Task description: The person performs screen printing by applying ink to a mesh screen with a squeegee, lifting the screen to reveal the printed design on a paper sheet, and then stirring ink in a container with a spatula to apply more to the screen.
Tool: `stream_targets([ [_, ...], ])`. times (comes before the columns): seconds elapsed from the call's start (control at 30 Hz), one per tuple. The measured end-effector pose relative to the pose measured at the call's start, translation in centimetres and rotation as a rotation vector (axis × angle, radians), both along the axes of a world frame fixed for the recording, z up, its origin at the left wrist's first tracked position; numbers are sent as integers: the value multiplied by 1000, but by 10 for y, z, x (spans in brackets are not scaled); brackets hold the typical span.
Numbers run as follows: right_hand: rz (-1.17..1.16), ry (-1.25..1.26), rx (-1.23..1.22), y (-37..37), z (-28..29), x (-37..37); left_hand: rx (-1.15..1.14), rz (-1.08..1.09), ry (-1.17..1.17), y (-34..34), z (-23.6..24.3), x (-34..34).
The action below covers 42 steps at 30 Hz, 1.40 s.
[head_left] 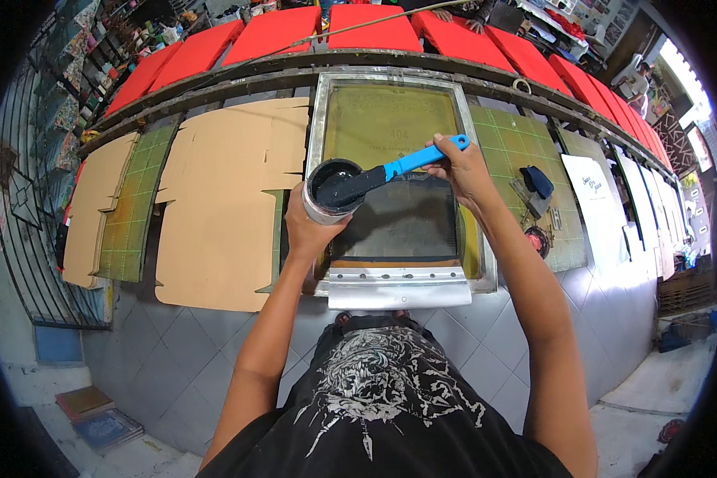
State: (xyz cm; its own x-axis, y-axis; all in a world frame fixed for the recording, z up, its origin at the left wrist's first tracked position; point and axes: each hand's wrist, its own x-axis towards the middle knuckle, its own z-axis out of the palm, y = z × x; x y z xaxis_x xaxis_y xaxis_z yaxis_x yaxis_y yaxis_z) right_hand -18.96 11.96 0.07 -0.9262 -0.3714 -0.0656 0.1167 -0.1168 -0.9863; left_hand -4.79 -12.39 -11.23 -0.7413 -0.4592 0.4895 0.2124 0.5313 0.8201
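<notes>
My left hand (315, 229) is wrapped round a tub of black ink (327, 213), tilted over the left edge of a screen-printing frame (320, 111). A spatula (422, 159) with a blue handle is gripped near its end by my right hand (458, 166). Its blade, coated black, reaches into the tub's mouth. Beneath my hands the frame lies on the bench, its mesh yellow-green at the far part and dark with ink at the near part. A metal-handled squeegee (398, 287) rests across the frame's near end.
Tan boards (223, 207) and a green gridded board (139, 199) lie to the left. On the right board (526, 151) sit a dark blue cloth (538, 182) and a small round container (538, 240). Red panels (366, 28) line the far side, where another person's hand (476, 25) shows.
</notes>
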Motion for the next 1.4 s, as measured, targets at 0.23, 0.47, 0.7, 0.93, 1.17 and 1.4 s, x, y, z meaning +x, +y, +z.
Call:
stream_targets([
  [0.23, -77, -24, -79, 18, -19, -24, -42, -16, -47, -3, 5, -16],
  [0.47, -101, -7, -129, 21, -19, -28, -241, 17, -144, -18, 12, -28],
  [0.7, -123, -9, -137, 21, -24, -32, -251, 8, -197, -22, 19, -32],
  [0.93, -152, 62, -90, 25, -22, -33, -429, -15, -135, -17, 25, -43],
  [1.17, -219, 114, -85, 65, -26, -33, -465, -154, -133, 9, 33, -66],
  [1.4, -334, 58, -92, 113, -40, -28, -472, -300, -126, 42, 19, -99],
])
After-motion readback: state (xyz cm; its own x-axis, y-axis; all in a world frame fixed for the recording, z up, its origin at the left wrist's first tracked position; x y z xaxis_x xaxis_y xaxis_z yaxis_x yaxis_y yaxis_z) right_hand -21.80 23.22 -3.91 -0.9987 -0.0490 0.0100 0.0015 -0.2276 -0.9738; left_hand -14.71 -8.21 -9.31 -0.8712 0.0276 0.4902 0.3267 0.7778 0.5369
